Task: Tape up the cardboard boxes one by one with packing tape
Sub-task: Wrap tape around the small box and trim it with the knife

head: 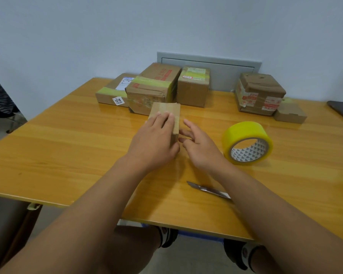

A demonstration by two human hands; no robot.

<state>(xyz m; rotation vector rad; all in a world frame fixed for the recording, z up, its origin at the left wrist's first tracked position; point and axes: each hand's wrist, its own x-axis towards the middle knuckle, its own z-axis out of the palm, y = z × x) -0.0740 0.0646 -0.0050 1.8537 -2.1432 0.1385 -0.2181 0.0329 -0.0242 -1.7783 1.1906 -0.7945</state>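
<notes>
Left hand (156, 139) rests flat on small box (166, 111); right hand (200, 147), fingers spread, seemingly touches it.

Left hand (156, 139) presses box (166, 111) (small).

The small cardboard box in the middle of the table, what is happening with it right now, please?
A person is working on the small brown cardboard box at a wooden table. The left hand lies flat on top of it, fingers straight. The right hand is open beside it, fingertips at its right side. The yellow roll of packing tape and the metal utility knife lie untouched to the right. Several larger cardboard boxes stand along the wall, some with yellow tape on them.
</notes>
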